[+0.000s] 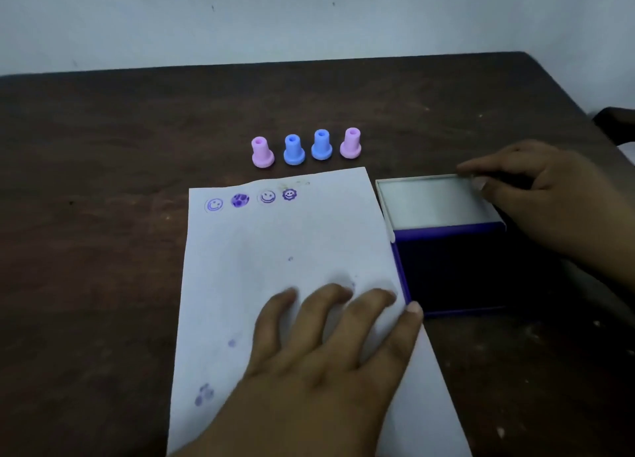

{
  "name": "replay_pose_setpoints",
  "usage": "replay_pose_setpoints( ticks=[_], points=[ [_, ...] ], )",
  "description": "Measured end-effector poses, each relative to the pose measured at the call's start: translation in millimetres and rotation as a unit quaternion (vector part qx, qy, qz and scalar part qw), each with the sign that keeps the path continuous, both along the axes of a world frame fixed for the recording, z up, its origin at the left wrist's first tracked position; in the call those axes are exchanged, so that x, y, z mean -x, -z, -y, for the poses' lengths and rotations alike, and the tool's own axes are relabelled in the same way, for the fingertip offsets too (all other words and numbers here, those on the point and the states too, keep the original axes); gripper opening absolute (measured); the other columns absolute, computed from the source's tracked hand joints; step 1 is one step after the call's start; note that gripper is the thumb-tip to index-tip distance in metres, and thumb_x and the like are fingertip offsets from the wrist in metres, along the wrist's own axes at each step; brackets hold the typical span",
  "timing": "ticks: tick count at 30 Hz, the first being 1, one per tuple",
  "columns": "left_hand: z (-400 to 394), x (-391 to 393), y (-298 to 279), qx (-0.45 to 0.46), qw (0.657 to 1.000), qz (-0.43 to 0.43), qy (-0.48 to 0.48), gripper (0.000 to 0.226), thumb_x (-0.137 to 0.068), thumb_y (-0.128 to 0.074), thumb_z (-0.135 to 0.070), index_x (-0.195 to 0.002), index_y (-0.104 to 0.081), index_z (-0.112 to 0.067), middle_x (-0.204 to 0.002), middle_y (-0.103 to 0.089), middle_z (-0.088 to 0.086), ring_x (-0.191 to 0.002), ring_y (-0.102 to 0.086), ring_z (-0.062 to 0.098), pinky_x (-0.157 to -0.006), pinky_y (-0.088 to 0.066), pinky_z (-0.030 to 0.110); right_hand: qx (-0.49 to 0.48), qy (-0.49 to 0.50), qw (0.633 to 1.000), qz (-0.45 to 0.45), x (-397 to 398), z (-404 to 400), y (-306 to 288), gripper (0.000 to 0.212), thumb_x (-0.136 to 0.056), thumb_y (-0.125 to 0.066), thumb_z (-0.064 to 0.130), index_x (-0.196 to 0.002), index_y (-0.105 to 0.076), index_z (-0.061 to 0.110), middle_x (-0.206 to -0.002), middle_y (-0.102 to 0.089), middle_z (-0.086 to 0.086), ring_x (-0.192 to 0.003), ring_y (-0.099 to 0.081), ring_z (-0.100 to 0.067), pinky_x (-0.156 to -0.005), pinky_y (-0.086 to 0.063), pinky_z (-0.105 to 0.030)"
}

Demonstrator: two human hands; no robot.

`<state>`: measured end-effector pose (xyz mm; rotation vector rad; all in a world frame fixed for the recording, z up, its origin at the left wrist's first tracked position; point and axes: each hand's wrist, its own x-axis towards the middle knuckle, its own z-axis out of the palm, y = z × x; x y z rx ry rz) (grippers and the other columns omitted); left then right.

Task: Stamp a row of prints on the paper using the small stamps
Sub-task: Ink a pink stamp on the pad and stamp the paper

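On the dark wooden surface (103, 130) a white sheet of paper (275, 250) lies lengthwise, its far edge near a row of four small stamps standing upright and apart from one another: a pink stamp (262, 152) at the left, then a blue stamp (294, 149), a second blue stamp (321, 145) and a second pink stamp (351, 143) at the right. Along the paper's far edge runs a row of four purple prints (252, 198): a faint smiley, a dark blotchy round mark, another smiley and a small flower face. Fainter purple smudges (204, 395) sit near the paper's lower left. The left hand (319, 363) lies flat on the near part of the paper, fingers spread, its grip wide and holding nothing, with the thumb tip touching the near left corner of the purple ink pad (450, 271), which lies just beside the paper's right edge. The pad's pale lid (433, 202) is swung back on the far side. The right hand (546, 188) reaches in from the right, its fingertips pinched narrowly on the lid's far right corner.
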<state>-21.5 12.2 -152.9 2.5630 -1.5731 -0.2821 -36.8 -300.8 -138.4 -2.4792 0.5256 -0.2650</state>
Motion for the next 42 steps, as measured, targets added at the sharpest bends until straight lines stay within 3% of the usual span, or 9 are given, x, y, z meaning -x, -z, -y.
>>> replay_pose_setpoints(
  ticks=[2, 5, 9, 13, 18, 23, 32, 38, 42],
  points=[
    [-0.4, -6.8, -8.5, -0.025, 0.999, -0.03, 0.008, 0.096, -0.064, -0.046, -0.079, -0.152, -0.031, -0.045, -0.15, -0.044, -0.017, -0.134, -0.042, 0.018, -0.108, -0.028, 0.053, 0.028, -0.009, 0.999, -0.018, 1.6, -6.4, -7.3, 0.028, -0.093, -0.059, 0.034, -0.116, -0.074, 0.036, -0.111, -0.062, 0.01, -0.1, -0.058, -0.01, -0.086, -0.039, -0.019],
    [0.1, -14.6, -25.0, 0.004, 0.998, -0.054, -0.012, 0.106, -0.065, -0.058, -0.085, -0.151, -0.003, -0.055, -0.152, -0.013, -0.037, -0.14, -0.011, 0.002, -0.113, -0.011, 0.041, 0.114, -0.038, 0.992, -0.039, 6.1, -31.4, -17.1, 0.028, -0.096, -0.065, 0.031, -0.123, -0.073, 0.031, -0.119, -0.061, 0.006, -0.103, -0.056, -0.011, -0.084, -0.04, -0.02],
    [-1.3, -34.4, -33.9, 0.063, 0.996, -0.049, -0.027, 0.076, -0.078, -0.057, -0.077, -0.144, -0.038, -0.046, -0.139, -0.044, -0.028, -0.128, -0.043, 0.003, -0.108, -0.042, 0.038, 0.168, -0.091, 0.981, -0.038, 11.1, -75.3, -26.8, 0.03, -0.093, -0.068, 0.043, -0.122, -0.073, 0.036, -0.125, -0.065, 0.011, -0.106, -0.058, -0.01, -0.09, -0.049, -0.031],
    [-6.8, -67.0, -30.2, 0.095, 0.993, -0.035, -0.058, 0.053, -0.083, -0.071, -0.057, -0.132, -0.061, -0.039, -0.138, -0.054, -0.022, -0.129, -0.049, 0.006, -0.11, -0.042, 0.031, 0.167, -0.117, 0.976, -0.077, 2.2, -108.8, -38.7, 0.033, -0.094, -0.066, 0.049, -0.126, -0.071, 0.04, -0.134, -0.064, 0.013, -0.115, -0.061, -0.014, -0.095, -0.049, -0.03],
    [-13.6, -88.4, -22.0, 0.102, 0.991, -0.068, -0.053, 0.057, -0.075, -0.076, -0.063, -0.128, -0.063, -0.044, -0.139, -0.052, -0.029, -0.135, -0.042, 0.004, -0.116, -0.035, 0.034, 0.147, -0.127, 0.979, -0.06, -11.5, -123.7, -36.1, 0.027, -0.095, -0.066, 0.048, -0.12, -0.073, 0.044, -0.13, -0.067, 0.014, -0.117, -0.061, -0.011, -0.1, -0.052, -0.033],
    [-16.2, -97.7, -11.1, 0.14, 0.986, -0.076, -0.044, 0.067, -0.061, -0.062, -0.082, -0.12, -0.064, -0.049, -0.129, -0.056, -0.034, -0.13, -0.046, 0.007, -0.113, -0.038, 0.042, 0.204, -0.131, 0.968, -0.07, -13.9, -124.2, -23.4, 0.027, -0.098, -0.063, 0.044, -0.122, -0.074, 0.04, -0.13, -0.07, 0.013, -0.119, -0.061, -0.011, -0.101, -0.048, -0.029],
    [-17.4, -93.9, -7.8, 0.153, 0.986, -0.048, -0.035, 0.067, -0.067, -0.06, -0.08, -0.124, -0.064, -0.047, -0.132, -0.057, -0.031, -0.129, -0.047, 0.003, -0.113, -0.036, 0.04, 0.305, -0.161, 0.938, -0.03, -15.6, -117.8, -17.9, 0.027, -0.097, -0.06, 0.039, -0.12, -0.074, 0.042, -0.119, -0.074, 0.016, -0.116, -0.06, -0.011, -0.106, -0.046, -0.035],
    [-12.6, -94.4, -6.8, 0.137, 0.99, -0.028, -0.021, 0.065, -0.072, -0.06, -0.079, -0.129, -0.061, -0.047, -0.138, -0.054, -0.03, -0.131, -0.044, 0.003, -0.115, -0.034, 0.038, 0.253, -0.15, 0.956, 0.003, -13.3, -111.9, -16.6, 0.023, -0.091, -0.066, 0.037, -0.108, -0.08, 0.039, -0.107, -0.078, 0.017, -0.106, -0.065, -0.008, -0.104, -0.05, -0.036],
    [-13.3, -95.8, -4.8, 0.157, 0.987, -0.033, -0.011, 0.061, -0.074, -0.066, -0.076, -0.128, -0.062, -0.047, -0.137, -0.054, -0.029, -0.13, -0.044, 0.001, -0.114, -0.036, 0.034, 0.178, -0.064, 0.981, 0.05, -13.4, -98.2, -21.8, 0.021, -0.094, -0.068, 0.031, -0.111, -0.08, 0.031, -0.113, -0.076, 0.016, -0.105, -0.064, -0.007, -0.104, -0.05, -0.035]
  ],
)
